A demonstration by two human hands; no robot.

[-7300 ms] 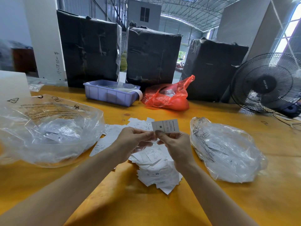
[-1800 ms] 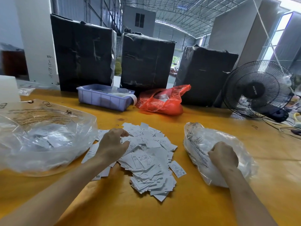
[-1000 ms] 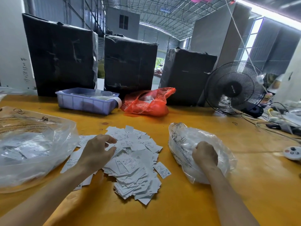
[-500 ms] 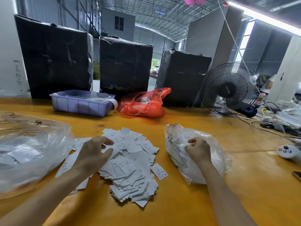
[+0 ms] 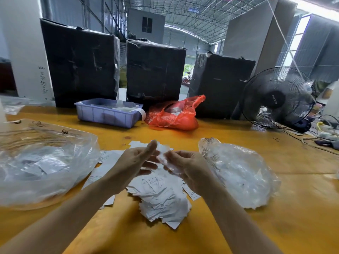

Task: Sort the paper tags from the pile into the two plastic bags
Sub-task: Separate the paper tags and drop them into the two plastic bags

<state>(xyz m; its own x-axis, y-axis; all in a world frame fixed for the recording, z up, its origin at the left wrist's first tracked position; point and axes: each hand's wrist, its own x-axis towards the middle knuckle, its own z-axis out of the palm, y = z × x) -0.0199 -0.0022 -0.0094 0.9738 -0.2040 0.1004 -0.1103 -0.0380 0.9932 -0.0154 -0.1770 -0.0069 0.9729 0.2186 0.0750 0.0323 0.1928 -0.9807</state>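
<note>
On a yellow worktop [image 5: 238, 226] a pile of paper tags [image 5: 161, 195] is flanked by two clear bags [image 5: 42, 167] [image 5: 242, 173]; print is blurred. Above it a tag [image 5: 162, 155] is seemingly pinched between left hand [image 5: 135, 162] and right hand [image 5: 185, 165]

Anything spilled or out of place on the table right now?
Nothing stands out. The tags lie in one loose pile between the two bags, none off the table. Both hands meet above it, blurred.
</note>
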